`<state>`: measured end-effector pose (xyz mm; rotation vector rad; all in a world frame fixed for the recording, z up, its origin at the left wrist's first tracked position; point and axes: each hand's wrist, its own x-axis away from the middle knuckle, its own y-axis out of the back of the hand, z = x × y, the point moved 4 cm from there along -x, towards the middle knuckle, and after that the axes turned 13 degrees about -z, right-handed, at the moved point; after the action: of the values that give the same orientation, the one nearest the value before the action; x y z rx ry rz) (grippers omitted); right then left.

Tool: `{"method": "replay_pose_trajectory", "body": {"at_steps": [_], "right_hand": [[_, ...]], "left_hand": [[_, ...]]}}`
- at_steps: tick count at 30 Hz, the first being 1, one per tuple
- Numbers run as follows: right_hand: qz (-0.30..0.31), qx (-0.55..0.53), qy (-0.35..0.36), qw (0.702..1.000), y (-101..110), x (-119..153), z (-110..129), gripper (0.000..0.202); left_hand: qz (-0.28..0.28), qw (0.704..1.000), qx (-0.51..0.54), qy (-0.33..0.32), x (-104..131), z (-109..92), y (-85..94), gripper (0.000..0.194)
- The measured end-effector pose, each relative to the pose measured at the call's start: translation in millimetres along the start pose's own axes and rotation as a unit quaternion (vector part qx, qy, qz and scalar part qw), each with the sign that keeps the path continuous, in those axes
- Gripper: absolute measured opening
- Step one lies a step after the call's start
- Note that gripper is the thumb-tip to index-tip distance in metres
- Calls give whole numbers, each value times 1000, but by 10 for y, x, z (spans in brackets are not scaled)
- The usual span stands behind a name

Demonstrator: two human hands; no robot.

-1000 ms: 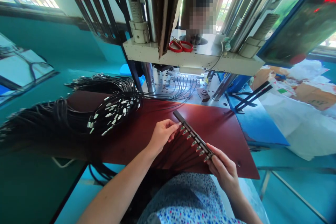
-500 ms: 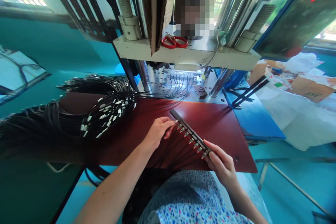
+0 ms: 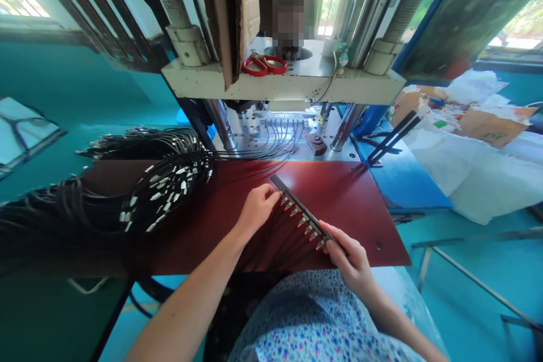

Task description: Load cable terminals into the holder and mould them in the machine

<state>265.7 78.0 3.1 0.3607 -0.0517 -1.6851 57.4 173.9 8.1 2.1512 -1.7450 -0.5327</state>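
Observation:
A dark, narrow bar (image 3: 299, 207) slants over the red-brown board, with several small metal cable connectors (image 3: 302, 222) set along its near side. Thin black cables trail from these toward my lap. My right hand (image 3: 348, 254) grips the bar's lower right end between thumb and fingers. Near the bar's upper left end, my left hand (image 3: 259, 206) is pinched at the first connector; the fingertips hide what exactly is between them. The far tip of the bar sticks out beyond my left fingers.
Ahead stands a press (image 3: 280, 87) with cables running into its lit lower fixture. Red-handled scissors (image 3: 265, 65) lie on its plate. Coiled black cables with white tags (image 3: 163, 189) cover the left of the red-brown board (image 3: 360, 203). A blue side table (image 3: 419, 181) is at right.
The view has shifted slightly, so the press appears further left. My right hand has moved a little along the bar's lower end, while my left hand stays pinched near its upper end.

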Motion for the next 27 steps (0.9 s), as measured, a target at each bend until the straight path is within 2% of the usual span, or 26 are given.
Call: {"method": "replay_pose_trajectory", "body": {"at_steps": [2, 4, 6, 7, 11, 21, 27], "right_hand": [[-17, -12, -30, 999, -3, 16, -37, 33], [-25, -24, -48, 998, -4, 30, -67, 33], [-21, -31, -51, 998, -5, 38, -78, 33], [-18, -33, -50, 998, -4, 38, -78, 33], [-16, -40, -51, 998, -4, 35, -64, 33], [-22, -41, -42, 998, -2, 33, -30, 33], [-10, -33, -27, 999, -5, 24, -11, 33]], "left_hand": [[-59, 987, -102, -111, 111, -144, 78, 11], [-91, 956, -162, -226, 305, -311, 108, 10], [-67, 931, -189, -305, 511, -422, 66, 8], [-51, 924, -197, -323, 593, -448, 34, 9], [-57, 920, -212, -326, 720, -454, -55, 8], [-85, 920, -162, -346, 708, -465, -128, 8], [-80, 916, -137, -368, 690, -489, -160, 13]]}}
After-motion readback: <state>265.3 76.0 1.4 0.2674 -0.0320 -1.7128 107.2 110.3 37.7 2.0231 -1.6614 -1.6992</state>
